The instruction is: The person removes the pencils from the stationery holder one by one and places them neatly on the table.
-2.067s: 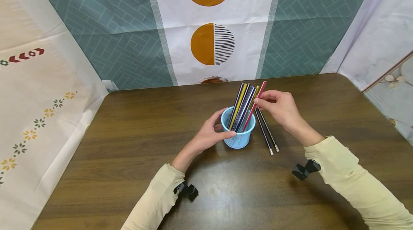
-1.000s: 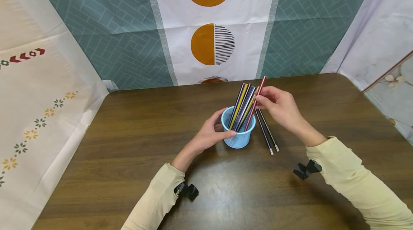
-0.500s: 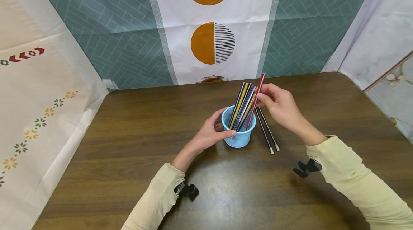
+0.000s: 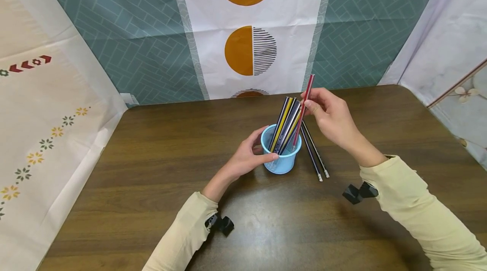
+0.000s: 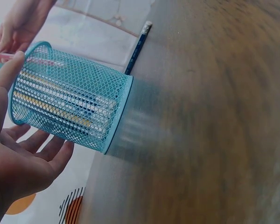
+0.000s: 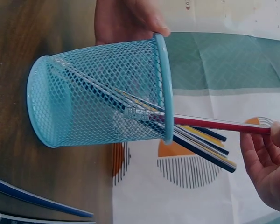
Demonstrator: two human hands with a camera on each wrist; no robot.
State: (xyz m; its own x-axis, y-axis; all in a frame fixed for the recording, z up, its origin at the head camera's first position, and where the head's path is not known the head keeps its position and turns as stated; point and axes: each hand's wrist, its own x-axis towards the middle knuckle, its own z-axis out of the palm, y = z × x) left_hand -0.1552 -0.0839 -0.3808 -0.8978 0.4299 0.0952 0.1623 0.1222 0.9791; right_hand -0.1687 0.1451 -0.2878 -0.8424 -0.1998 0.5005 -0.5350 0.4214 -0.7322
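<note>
A light blue mesh pencil cup (image 4: 281, 166) stands upright on the table. My left hand (image 4: 246, 157) holds it from the left, thumb at the rim and fingers round the far side. Above it, my right hand (image 4: 332, 115) pinches a red pencil (image 4: 308, 88) near its upper end. In the right wrist view the red pencil's silver eraser end (image 6: 137, 113) shows through the mesh, just inside the rim and well above the cup's base. Several dark, yellow and silvery pencils (image 4: 284, 125) lean together inside the cup.
Two dark pencils, one of them a dark blue pencil (image 4: 311, 154), lie side by side on the brown wooden table (image 4: 160, 169), right of the cup, eraser ends towards me. Patterned cloth (image 4: 156, 59) hangs behind the table.
My right hand has moved up, raising the red pencil so its lower end has come from deep in the cup to near the rim. The left hand and cup have stayed put.
</note>
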